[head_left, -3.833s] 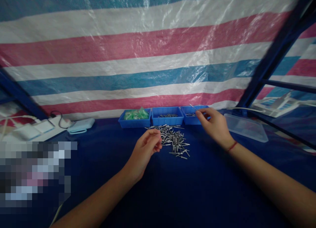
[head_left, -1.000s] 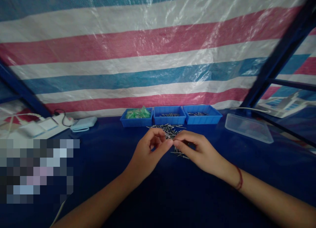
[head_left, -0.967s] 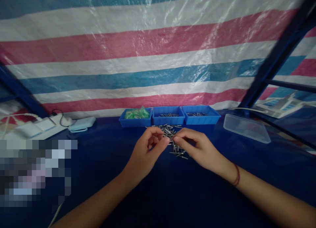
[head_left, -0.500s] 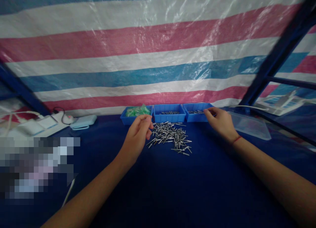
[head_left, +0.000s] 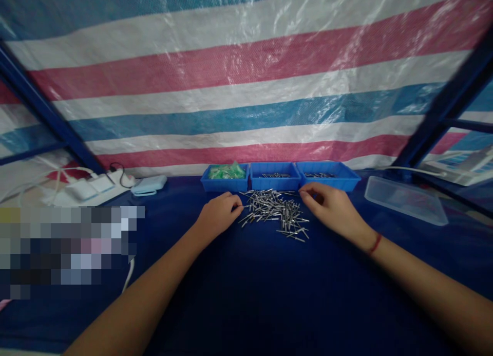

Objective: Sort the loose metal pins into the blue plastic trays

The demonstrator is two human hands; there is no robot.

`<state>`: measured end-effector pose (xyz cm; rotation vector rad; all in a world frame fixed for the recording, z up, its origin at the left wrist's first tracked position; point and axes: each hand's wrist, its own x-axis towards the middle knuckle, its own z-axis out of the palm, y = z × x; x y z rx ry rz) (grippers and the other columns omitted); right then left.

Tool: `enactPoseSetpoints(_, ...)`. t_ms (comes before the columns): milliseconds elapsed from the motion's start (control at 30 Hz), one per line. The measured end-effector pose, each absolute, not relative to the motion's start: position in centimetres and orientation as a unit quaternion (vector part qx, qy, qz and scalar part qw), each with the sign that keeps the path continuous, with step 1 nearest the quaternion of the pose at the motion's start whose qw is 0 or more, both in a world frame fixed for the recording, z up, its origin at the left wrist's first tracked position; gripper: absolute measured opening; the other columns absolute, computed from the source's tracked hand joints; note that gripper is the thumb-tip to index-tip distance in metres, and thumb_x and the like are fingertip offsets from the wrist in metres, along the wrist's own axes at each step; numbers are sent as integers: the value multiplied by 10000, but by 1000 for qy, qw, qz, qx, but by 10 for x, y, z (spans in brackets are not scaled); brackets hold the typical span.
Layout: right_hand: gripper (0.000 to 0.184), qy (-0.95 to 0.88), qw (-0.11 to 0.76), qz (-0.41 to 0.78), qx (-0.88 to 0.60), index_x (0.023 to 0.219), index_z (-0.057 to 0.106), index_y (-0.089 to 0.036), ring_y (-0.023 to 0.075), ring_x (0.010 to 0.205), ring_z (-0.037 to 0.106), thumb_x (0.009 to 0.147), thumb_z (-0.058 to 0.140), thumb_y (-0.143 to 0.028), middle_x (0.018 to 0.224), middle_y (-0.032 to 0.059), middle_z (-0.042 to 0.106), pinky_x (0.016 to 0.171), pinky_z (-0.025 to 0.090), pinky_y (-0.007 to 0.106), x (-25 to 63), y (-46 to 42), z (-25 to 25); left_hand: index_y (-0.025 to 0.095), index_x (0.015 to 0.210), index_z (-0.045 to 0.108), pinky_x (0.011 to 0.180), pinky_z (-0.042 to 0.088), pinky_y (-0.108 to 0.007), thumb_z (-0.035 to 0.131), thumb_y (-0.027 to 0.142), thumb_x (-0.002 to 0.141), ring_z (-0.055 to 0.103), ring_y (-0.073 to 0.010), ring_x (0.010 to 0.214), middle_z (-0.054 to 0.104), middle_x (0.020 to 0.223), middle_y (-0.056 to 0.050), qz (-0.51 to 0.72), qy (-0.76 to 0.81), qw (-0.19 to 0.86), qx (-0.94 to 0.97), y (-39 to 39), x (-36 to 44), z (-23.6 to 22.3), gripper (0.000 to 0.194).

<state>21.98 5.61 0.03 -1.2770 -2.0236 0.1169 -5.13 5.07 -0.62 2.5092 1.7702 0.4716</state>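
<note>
A loose pile of silvery blind rivets (head_left: 271, 206) lies on the dark blue tabletop (head_left: 265, 289). At the pile's left edge is my left hand (head_left: 219, 213), thumb and forefinger pinched together beside the outermost rivets; what sits between the fingertips is too small to make out. My right hand (head_left: 332, 206) hovers at the pile's upper right, in front of the right blue bin (head_left: 344, 183). Its thumb and forefinger meet, and anything in them is hidden. Some rivets lie in that bin and in the middle blue bin (head_left: 275, 183).
The left blue bin (head_left: 225, 185) holds green plastic packaging. A clear plastic lid (head_left: 406, 201) lies at right. On the left are a light blue case (head_left: 149, 185), a white power strip (head_left: 98, 188) with cables, and a blurred-out patch. A striped tarp (head_left: 246, 109) hangs behind.
Both hands met over the pile, then parted. My right hand reached to the right bin and has come back toward the pile. My left hand has lowered to the pile's left edge.
</note>
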Motion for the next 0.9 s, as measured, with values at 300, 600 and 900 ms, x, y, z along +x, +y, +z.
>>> enactPoseSetpoints(300,237,-839,345,140,-397,1031,603,-171,131,596,555,856,502,-295,789,30,626,577,456,276,195,32,-3,176,852,580,685,404,-246,479,204,855,538,-128,701,577,782,-6,328,455,66,825,28,-27,20,104)
enactPoseSetpoints(600,205,-868,344,177,-311,781,587,-183,133,666,519,905,435,-242,720,17,550,623,421,272,183,11,4,175,837,605,601,412,-222,534,216,828,539,-113,655,610,752,3,379,421,255,784,4,-1,27,83)
enactPoseSetpoints(900,244,-852,352,214,-324,730,579,-186,116,603,494,906,437,-276,664,-3,545,568,402,253,180,10,3,170,874,618,653,455,-250,563,295,819,600,-143,728,654,815,-26,415,423,382,709,7,2,17,147)
